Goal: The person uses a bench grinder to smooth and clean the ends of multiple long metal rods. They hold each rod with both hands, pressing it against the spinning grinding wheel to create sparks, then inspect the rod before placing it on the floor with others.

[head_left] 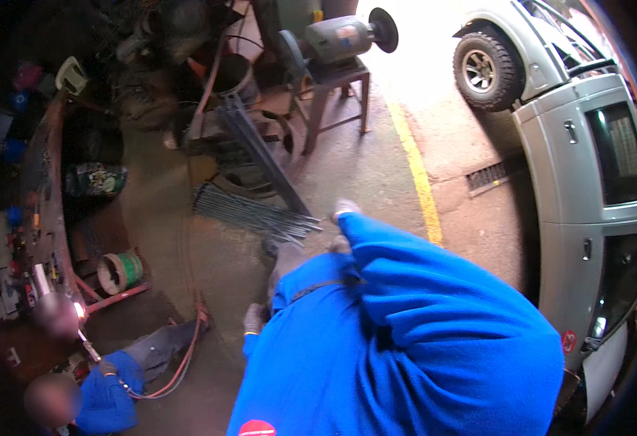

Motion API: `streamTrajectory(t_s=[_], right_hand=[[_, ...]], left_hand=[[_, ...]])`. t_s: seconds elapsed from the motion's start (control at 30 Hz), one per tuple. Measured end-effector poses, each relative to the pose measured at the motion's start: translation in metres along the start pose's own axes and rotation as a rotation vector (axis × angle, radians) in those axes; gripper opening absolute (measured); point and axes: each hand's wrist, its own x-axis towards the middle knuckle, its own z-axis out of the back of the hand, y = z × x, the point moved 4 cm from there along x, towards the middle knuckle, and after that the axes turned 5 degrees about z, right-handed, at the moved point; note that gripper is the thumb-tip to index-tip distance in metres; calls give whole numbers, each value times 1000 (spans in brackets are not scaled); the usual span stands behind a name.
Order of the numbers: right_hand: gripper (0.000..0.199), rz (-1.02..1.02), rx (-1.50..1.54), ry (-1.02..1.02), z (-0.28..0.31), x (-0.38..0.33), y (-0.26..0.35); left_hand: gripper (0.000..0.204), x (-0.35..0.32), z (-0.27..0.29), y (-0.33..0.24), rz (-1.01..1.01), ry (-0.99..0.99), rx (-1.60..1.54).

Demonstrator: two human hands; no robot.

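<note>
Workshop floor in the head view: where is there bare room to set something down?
Bare floor shows between the green spool and the metal rods, and between the grinder stand and the yellow line. It is crowded around the rods and dark beam.

The person's right arm [442, 291] is pointing forward and inward in a loose blue sleeve, bending at the elbow, with the gloved right hand [345, 208] showing small at its end. The gloved left hand [254, 319] is hanging low beside the torso [304, 356], its arm mostly hiding; neither hand's fingers are showing clearly.
</note>
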Motion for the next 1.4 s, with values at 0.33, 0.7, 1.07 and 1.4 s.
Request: streamTrajectory(t_s=[0.33,0.7,1.07,1.4], right_hand=[[35,-122,-4,-306,75,-35,70],[47,337,106,-150,99,213,260],[54,532,-76,-386,171,365,417],[56,314,-286,-116,192,303,395]], left_hand=[[29,-32,34,-118,-221,-301,267],[18,-54,33,-126,-313,-309,-573],[18,-72,-174,160,41,-401,-954],[35,-38,-266,207,-35,-453,-1054]])
